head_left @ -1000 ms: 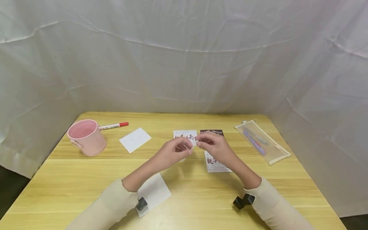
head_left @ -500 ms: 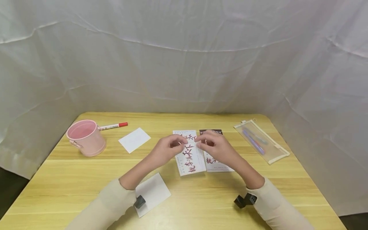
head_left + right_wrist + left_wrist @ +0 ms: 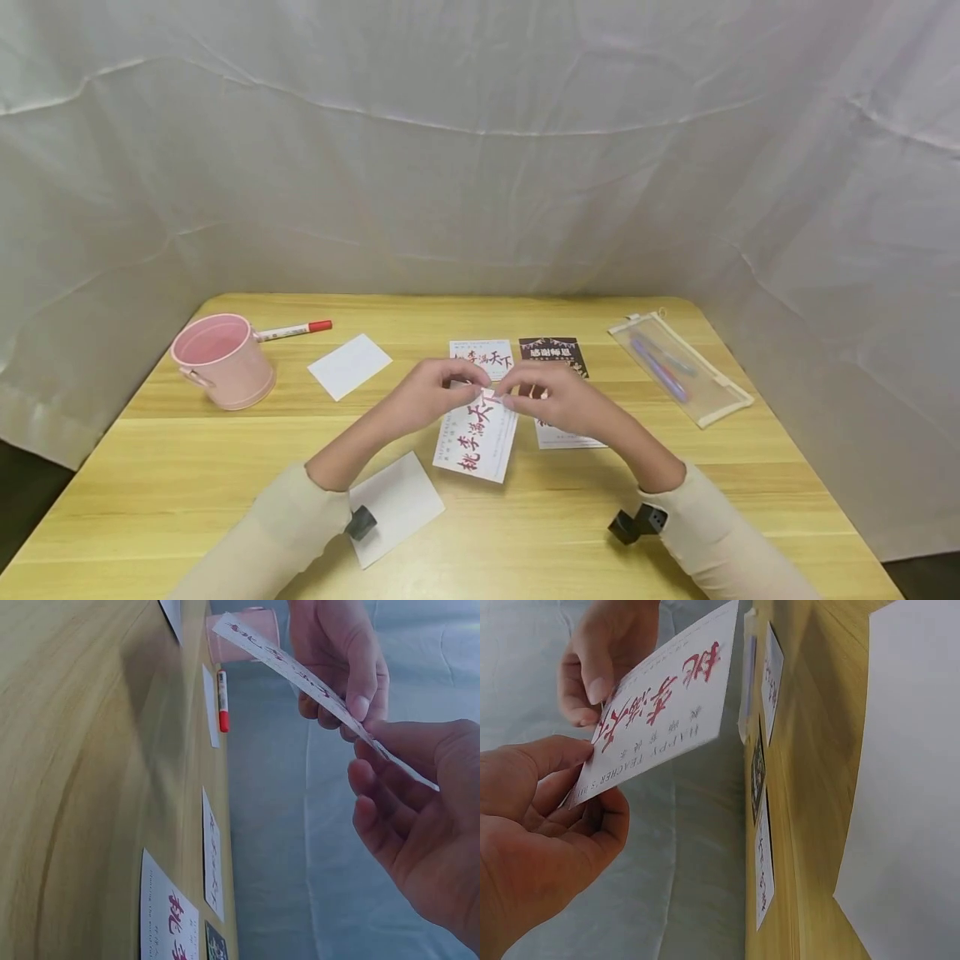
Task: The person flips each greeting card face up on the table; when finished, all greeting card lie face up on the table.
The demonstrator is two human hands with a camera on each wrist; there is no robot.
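Note:
Above the middle of the table, both hands hold a white greeting card (image 3: 474, 442) by its far edge. Red calligraphy covers its face, and the left wrist view shows printed "HAPPY TEACHER'S DAY" text. My left hand (image 3: 431, 398) pinches one corner between thumb and fingers. My right hand (image 3: 562, 400) pinches the same edge close beside it, thumb on the printed face. The right wrist view shows the card (image 3: 296, 671) nearly edge-on, slightly bowed and raised off the table. Behind the hands lie a similar card (image 3: 480, 348) and a black printed card (image 3: 551, 347).
Another red-lettered card (image 3: 570, 439) lies partly under the right hand. Blank white cards lie at the left (image 3: 349, 367) and near the left forearm (image 3: 401, 504). A pink bucket (image 3: 232, 375), a red-capped marker (image 3: 292, 331) and a mesh zip pouch (image 3: 678, 367) with pens stand or lie farther out.
The held card, barely visible at first, has swung its lettered face into view, then moved a little nearer and tilted. Both hands have come slightly toward the body and closer together.

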